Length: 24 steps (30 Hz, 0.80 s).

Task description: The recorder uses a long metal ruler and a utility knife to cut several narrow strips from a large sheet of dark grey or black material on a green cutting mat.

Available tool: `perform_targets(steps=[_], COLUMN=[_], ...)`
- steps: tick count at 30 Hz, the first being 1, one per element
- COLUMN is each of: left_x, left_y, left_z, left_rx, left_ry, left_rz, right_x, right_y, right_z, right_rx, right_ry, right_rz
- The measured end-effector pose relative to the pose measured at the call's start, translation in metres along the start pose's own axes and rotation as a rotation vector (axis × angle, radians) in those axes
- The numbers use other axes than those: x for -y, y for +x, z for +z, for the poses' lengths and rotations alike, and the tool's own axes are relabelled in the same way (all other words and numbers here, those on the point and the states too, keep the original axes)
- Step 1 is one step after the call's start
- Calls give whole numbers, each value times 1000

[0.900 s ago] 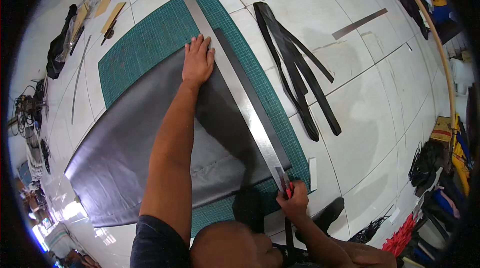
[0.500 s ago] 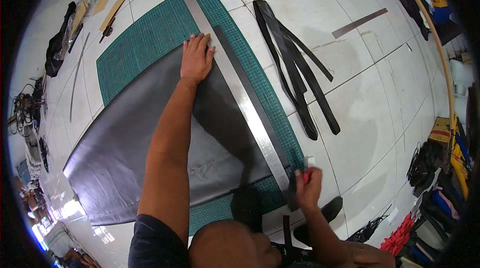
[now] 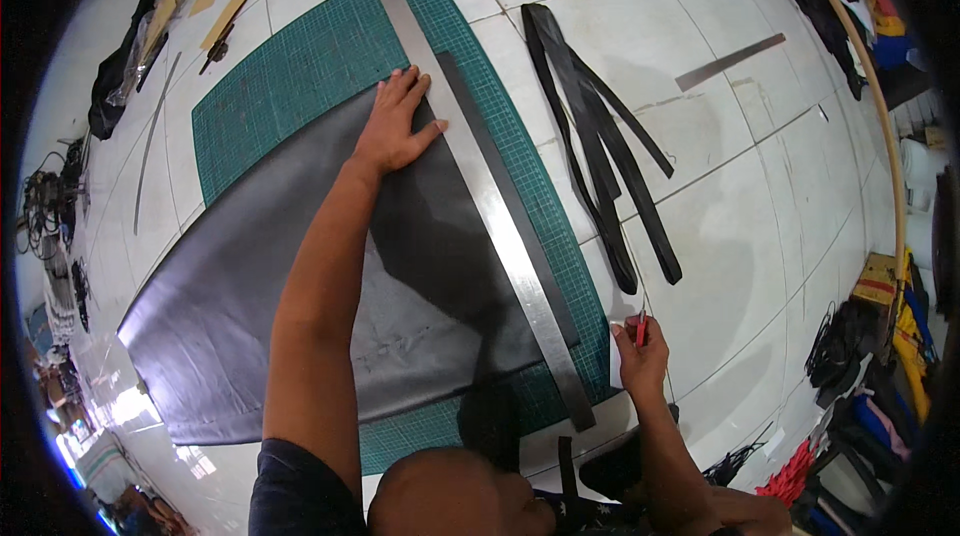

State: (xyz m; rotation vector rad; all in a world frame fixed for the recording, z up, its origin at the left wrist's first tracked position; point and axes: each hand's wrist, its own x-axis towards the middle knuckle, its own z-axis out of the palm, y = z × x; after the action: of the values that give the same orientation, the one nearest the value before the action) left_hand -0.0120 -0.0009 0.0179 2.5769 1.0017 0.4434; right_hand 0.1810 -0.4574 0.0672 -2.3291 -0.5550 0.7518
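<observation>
A long steel ruler (image 3: 492,211) lies at a slant over a dark grey leather-like sheet (image 3: 240,296), which rests on a green cutting mat (image 3: 290,81). My left hand (image 3: 392,131) is spread near the sheet's far edge, with fingertips and thumb on the ruler. A strip of the sheet shows beyond the ruler's right side. My right hand (image 3: 645,368) grips a red-handled cutting knife (image 3: 641,329), its thin blade pointing away from me. That hand is off the mat's near right corner, apart from the ruler.
Long black strips (image 3: 600,151) lie on the white tiles right of the mat, with a short metal ruler (image 3: 730,62) beyond. A thin strip (image 3: 155,141) and tan pieces (image 3: 228,18) lie at left. Bundled materials (image 3: 860,336) crowd the right edge.
My right hand has moved with the knife rightward and slightly away, off the ruler's near end. My left thumb has spread wider onto the ruler. The whole view has shifted a little.
</observation>
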Motion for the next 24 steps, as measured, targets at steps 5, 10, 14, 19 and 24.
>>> perform_targets(steps=[5,10,14,19,24], left_x=[0,-1,-6,-9,-8], left_y=[-7,-5,-7,-8,-9], left_z=[-1,4,-2,-5,-6], left_rx=[-8,-42,-68,-60,-39], left_ry=[83,141,76,71,35], left_rz=[-13,10,37,26,23], right_x=[81,171,235,289,291], right_y=[42,134,205,250,254], right_z=[16,72,137,195,211], right_rx=[156,232,260,205,200], right_ry=[248,470,372,293,49], right_rz=[83,-109,-339,-446,-446])
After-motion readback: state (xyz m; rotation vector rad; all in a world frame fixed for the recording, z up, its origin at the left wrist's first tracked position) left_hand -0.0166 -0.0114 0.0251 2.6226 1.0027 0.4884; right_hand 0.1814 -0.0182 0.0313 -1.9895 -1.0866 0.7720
